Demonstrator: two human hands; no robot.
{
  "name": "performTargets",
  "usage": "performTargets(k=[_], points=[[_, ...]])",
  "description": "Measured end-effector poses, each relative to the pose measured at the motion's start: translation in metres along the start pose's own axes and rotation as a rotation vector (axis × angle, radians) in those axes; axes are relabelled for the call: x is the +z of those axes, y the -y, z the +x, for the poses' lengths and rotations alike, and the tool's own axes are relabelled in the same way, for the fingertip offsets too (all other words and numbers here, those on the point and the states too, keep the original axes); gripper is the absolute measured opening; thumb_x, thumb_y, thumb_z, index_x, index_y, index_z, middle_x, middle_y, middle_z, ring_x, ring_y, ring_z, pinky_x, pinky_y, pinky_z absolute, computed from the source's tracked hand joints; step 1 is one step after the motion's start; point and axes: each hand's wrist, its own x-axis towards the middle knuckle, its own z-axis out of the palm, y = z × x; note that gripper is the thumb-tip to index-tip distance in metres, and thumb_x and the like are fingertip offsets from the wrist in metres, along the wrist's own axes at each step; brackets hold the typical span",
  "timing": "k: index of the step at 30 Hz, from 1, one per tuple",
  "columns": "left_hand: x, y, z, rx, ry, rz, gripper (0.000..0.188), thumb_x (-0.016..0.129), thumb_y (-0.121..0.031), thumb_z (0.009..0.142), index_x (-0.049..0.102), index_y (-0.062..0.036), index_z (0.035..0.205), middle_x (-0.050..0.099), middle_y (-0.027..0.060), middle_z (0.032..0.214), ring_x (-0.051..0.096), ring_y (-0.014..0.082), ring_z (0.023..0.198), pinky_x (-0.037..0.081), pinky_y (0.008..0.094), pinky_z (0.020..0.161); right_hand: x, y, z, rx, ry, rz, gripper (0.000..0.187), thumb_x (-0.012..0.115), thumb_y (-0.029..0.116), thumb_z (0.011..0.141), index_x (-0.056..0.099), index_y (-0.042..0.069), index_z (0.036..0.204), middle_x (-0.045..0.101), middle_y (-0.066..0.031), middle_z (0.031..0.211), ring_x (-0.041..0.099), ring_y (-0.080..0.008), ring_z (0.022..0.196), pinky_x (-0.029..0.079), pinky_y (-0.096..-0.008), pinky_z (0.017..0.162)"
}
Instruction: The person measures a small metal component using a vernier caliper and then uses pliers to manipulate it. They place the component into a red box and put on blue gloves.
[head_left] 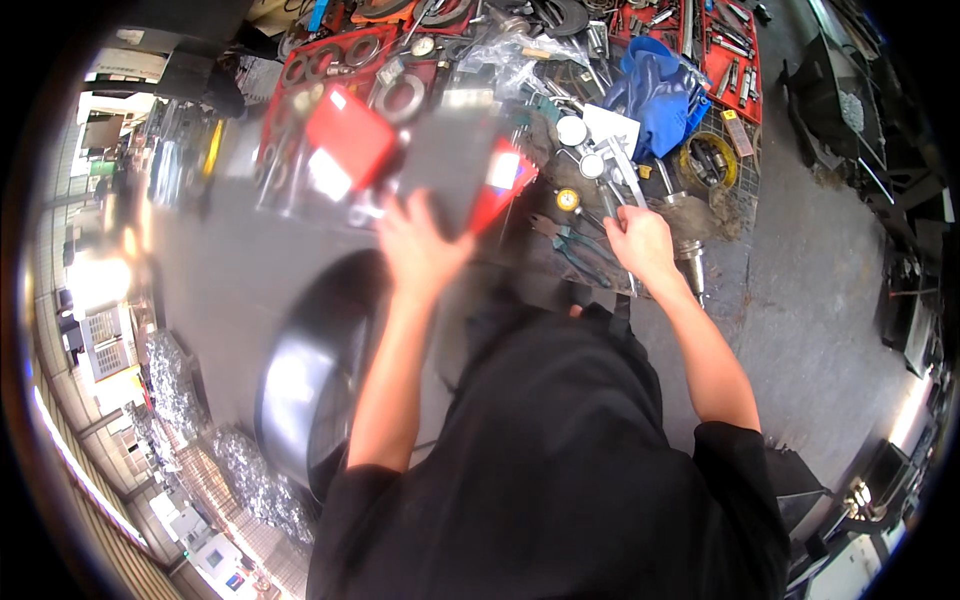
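My left hand [422,248] grips the near end of a dark grey flat case [452,160], thumb on one side and fingers on the other; both are smeared by motion. A red piece with a white label [502,185] shows along the case's right side. Just left of it is a blurred red box [352,137]. My right hand [645,245] is closed around the near end of a silver caliper [626,172] that points away over the bench. Pliers with teal handles [572,248] and a yellow-faced dial gauge [567,200] lie left of that hand.
Blue gloves [655,100], round white-faced gauges [572,131] and a yellow tape ring [708,160] crowd the bench. Red trays [735,60] of tools and metal rings [400,98] stand behind. A black curved drum-like object [310,370] stands at my left.
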Motion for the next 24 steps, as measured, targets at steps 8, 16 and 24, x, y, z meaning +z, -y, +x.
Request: performTargets(k=[8,16,24], points=[[-0.002,-0.001,0.002,-0.032,-0.022,-0.034,0.094,0.089,-0.043,0.067,0.049,-0.0036,0.142,0.038,0.0355,0.151,0.041,0.0517,0.137,0.04,0.0561,0.114,0.016,-0.01,0.022,0.001,0.12,-0.249,0.029,0.067,0.026,0.095,0.074,-0.002,0.097,0.073,-0.0242,0.094,0.073,-0.0418,0.089,0.059,-0.0498,0.082],[-0.013,-0.001,0.007,-0.056,0.036,-0.012,0.104,0.088,-0.042,0.066,0.042,0.0004,0.15,0.044,0.0354,0.142,0.047,0.0494,0.126,0.044,0.0531,0.109,0.043,0.147,0.02,-0.044,0.032,0.689,0.041,0.063,0.018,0.096,0.064,-0.004,0.132,0.075,-0.0163,0.098,0.072,-0.0296,0.078,0.057,-0.0395,0.076],[-0.011,0.005,0.012,0.0,0.099,-0.004,0.106,0.088,-0.038,0.065,0.04,0.0024,0.151,0.038,0.0381,0.143,0.04,0.0562,0.133,0.038,0.0606,0.112,0.056,0.179,0.053,0.502,0.085,1.221,0.038,0.071,0.013,0.09,0.065,-0.009,0.121,0.065,-0.0036,0.082,0.054,-0.0077,0.057,0.039,-0.0252,0.047]])
